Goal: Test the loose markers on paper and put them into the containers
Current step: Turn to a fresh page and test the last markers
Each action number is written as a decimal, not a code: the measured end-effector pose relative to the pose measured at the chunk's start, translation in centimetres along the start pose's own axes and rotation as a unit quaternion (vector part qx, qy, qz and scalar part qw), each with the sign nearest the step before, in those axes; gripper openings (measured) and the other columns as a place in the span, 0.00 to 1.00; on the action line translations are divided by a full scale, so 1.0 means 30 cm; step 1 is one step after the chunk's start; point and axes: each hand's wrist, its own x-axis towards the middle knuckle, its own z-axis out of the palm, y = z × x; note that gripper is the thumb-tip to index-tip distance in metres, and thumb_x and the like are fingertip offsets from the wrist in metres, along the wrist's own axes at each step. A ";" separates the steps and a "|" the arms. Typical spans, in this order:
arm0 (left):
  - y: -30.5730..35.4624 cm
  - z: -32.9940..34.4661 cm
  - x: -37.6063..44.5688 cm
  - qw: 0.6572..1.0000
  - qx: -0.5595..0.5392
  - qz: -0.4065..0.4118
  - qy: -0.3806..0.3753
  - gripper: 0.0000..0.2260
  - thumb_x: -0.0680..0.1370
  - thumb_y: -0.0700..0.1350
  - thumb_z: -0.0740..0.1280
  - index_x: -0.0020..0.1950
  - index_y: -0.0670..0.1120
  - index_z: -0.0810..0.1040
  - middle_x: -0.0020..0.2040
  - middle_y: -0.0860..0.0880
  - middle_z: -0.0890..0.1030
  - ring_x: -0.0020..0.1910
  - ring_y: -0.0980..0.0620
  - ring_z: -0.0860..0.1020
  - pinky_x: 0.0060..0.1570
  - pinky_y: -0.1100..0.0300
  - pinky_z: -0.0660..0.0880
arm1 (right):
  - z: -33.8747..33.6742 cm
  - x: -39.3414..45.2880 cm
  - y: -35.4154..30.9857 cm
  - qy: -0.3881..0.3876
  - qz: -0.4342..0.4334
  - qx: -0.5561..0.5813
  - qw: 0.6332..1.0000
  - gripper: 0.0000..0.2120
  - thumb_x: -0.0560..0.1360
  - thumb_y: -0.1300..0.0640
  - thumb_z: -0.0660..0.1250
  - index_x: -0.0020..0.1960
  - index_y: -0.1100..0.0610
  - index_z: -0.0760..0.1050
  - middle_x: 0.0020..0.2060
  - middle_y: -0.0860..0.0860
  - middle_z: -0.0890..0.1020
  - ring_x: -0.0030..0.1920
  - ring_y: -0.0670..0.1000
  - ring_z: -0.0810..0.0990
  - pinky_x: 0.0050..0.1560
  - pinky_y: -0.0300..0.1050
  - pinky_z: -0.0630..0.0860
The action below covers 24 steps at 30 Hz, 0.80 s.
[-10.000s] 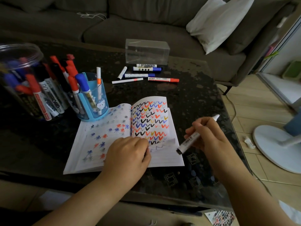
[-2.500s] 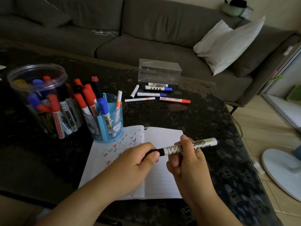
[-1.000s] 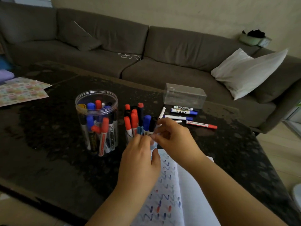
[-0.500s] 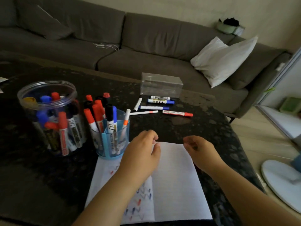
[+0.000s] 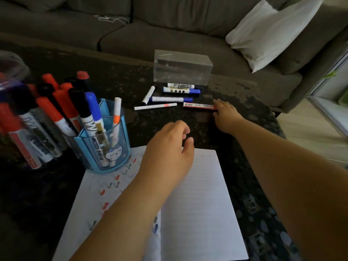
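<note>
Reaching across the dark table [image 5: 188, 127] with my right hand [image 5: 225, 114], I have my fingers laid over the capped end of the red-labelled marker [image 5: 197, 105]; they touch it, but whether they have curled round it I cannot tell. My left hand [image 5: 169, 147] hovers above the top edge of the notebook [image 5: 197, 194], fingers loosely bent and holding nothing. I would say the job is well past halfway. The blue pen cup [image 5: 102, 147] just beside the notebook already stands full of red, black and blue markers, and the clear round jar [image 5: 11, 102] at the left edge holds many more. The notebook's left page carries rows of small test marks in red, black and blue, while its right page is blank. Five loose markers are left, all lying near the clear plastic box [image 5: 182, 67]: the one under my fingers, a thin white one with an orange band [image 5: 155, 106], a blue-capped one [image 5: 172, 99], a second blue-capped one with dark label blocks [image 5: 181, 90], a black-printed one [image 5: 180, 85] touching the box's front, and a short one lying slantwise [image 5: 148, 95]. Each needs a stroke on paper, then a place in a container. As for writing, a black marker in the cup shows a large "W"; the rest of its label and the print on the loose markers are too small to read.
</note>
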 end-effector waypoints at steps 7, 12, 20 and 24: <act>0.019 0.004 0.008 0.999 -0.017 -0.005 -0.028 0.10 0.79 0.48 0.62 0.59 0.52 0.71 0.50 0.59 0.71 0.48 0.60 0.73 0.42 0.72 0.70 | -0.019 -0.038 -0.034 0.076 -0.004 -0.001 0.997 0.15 0.78 0.50 0.61 0.63 0.53 0.73 0.60 0.55 0.74 0.62 0.57 0.70 0.63 0.54 0.66; 0.054 -0.018 -0.021 0.998 -0.030 0.004 -0.054 0.08 0.78 0.49 0.62 0.57 0.54 0.72 0.47 0.62 0.70 0.46 0.62 0.72 0.40 0.74 0.69 | -0.116 -0.253 -0.021 0.113 0.000 0.279 0.953 0.06 0.73 0.54 0.71 0.49 0.50 0.76 0.43 0.46 0.78 0.41 0.42 0.76 0.38 0.34 0.69; 0.136 -0.098 -0.097 0.982 -0.145 -0.077 -0.097 0.03 0.78 0.51 0.62 0.49 0.59 0.73 0.45 0.63 0.75 0.45 0.66 0.74 0.34 0.74 0.70 | -0.201 -0.726 -0.092 0.017 0.029 0.624 0.781 0.06 0.77 0.55 0.62 0.49 0.54 0.77 0.39 0.50 0.84 0.43 0.51 0.82 0.49 0.48 0.78; 0.150 -0.089 -0.162 0.937 -0.260 -0.173 -0.158 0.07 0.79 0.54 0.59 0.49 0.59 0.77 0.47 0.61 0.79 0.49 0.60 0.77 0.50 0.62 0.75 | -0.147 -0.868 -0.175 -0.097 0.080 0.691 0.712 0.12 0.80 0.53 0.57 0.52 0.56 0.77 0.33 0.52 0.77 0.31 0.47 0.74 0.35 0.42 0.73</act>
